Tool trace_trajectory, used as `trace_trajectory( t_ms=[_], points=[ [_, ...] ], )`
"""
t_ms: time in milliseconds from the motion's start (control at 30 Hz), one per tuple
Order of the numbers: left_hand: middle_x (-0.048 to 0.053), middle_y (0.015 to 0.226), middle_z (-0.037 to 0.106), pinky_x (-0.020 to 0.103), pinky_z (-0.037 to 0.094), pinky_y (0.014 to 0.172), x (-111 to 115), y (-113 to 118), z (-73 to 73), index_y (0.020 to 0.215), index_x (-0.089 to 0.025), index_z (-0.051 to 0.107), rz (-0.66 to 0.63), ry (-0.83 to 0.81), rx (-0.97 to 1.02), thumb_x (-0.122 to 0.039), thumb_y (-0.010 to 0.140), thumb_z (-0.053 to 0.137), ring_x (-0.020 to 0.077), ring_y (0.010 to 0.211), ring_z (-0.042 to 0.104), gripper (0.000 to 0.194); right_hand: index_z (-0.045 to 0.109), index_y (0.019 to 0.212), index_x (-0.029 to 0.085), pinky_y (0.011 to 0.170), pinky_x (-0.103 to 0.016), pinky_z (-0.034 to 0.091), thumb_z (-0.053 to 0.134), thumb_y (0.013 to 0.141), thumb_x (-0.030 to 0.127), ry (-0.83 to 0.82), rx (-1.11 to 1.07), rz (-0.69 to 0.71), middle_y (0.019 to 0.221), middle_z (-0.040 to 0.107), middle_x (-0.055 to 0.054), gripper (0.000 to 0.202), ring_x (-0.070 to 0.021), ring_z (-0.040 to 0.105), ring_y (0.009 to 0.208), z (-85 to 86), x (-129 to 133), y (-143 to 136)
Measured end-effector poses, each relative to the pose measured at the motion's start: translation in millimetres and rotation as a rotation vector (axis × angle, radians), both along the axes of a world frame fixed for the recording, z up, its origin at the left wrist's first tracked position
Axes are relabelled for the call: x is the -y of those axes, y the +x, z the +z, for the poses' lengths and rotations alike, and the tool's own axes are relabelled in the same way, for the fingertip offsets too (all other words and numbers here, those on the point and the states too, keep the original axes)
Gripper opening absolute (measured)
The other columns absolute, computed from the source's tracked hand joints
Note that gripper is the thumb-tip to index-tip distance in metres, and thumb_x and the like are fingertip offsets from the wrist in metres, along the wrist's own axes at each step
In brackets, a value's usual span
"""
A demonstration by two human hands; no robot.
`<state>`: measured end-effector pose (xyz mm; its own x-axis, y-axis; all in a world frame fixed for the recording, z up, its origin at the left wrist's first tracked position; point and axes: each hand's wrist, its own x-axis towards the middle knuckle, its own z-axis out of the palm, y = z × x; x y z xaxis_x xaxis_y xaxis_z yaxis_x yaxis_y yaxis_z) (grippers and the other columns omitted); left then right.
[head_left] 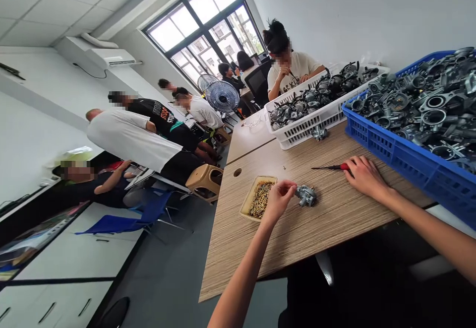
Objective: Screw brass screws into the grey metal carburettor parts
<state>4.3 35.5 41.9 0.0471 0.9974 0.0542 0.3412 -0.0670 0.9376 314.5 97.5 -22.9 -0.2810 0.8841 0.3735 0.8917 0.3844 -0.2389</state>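
My left hand (279,200) is closed in a pinch right beside a small grey metal carburetor (307,196) lying on the wooden table. What its fingertips hold, if anything, is too small to make out. Just behind that hand, a cream tray (243,210) contains many brass-coloured screws (259,200). To the right, my right hand (362,175) rests on the tabletop, its fingers over the red handle of a screwdriver (340,167). The screwdriver's thin dark shaft lies flat and points left.
A blue crate (394,152) heaped with carburetors stands at the right, beside a similarly filled white crate (297,138). One loose carburetor (319,133) lies before the white crate. A person (293,67) sits across the table (238,263); several others work at the left.
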Motion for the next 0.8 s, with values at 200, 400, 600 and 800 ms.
trace_trajectory(
  t_ms=[200,400,600,800],
  points=[
    [0.002,0.075,0.070,0.023,0.047,0.062,5,2,11.4,0.088,-0.016,0.070,-0.113,-0.023,-0.214,-0.040,0.087,0.068,0.0116,0.066,0.061,0.023,0.066,0.105,0.018,0.082,-0.039,0.038,0.049,0.097,0.027,-0.007,0.009,-0.004,0.112,0.066,-0.015,0.020,-0.0298,0.054,0.102,3.2,1,-2],
    [0.001,0.078,0.072,0.022,0.049,0.065,7,9,7.8,0.090,-0.018,0.070,-0.134,-0.002,-0.297,-0.030,0.089,0.064,0.0113,0.068,0.064,0.014,0.067,0.106,0.017,0.083,-0.040,0.039,0.050,0.097,0.026,-0.026,0.005,-0.010,0.113,0.066,-0.016,0.021,-0.0309,0.054,0.103,7.0,3,-3],
    [0.001,0.083,0.072,0.023,0.050,0.069,11,5,11.5,0.095,-0.019,0.071,-0.122,0.107,-0.436,-0.025,0.093,0.060,0.0112,0.070,0.064,0.012,0.067,0.109,0.017,0.083,-0.041,0.040,0.048,0.099,0.027,-0.055,0.007,-0.003,0.113,0.065,-0.016,0.024,-0.0312,0.055,0.104,8.5,3,-2],
    [0.001,0.087,0.070,0.023,0.050,0.070,14,8,17.1,0.097,-0.021,0.071,-0.169,0.208,-0.562,-0.020,0.094,0.060,0.0115,0.071,0.062,0.011,0.066,0.109,0.017,0.083,-0.041,0.040,0.047,0.099,0.027,-0.056,0.005,0.006,0.114,0.065,-0.016,0.024,-0.0312,0.054,0.104,6.9,2,-1]
  ],
)
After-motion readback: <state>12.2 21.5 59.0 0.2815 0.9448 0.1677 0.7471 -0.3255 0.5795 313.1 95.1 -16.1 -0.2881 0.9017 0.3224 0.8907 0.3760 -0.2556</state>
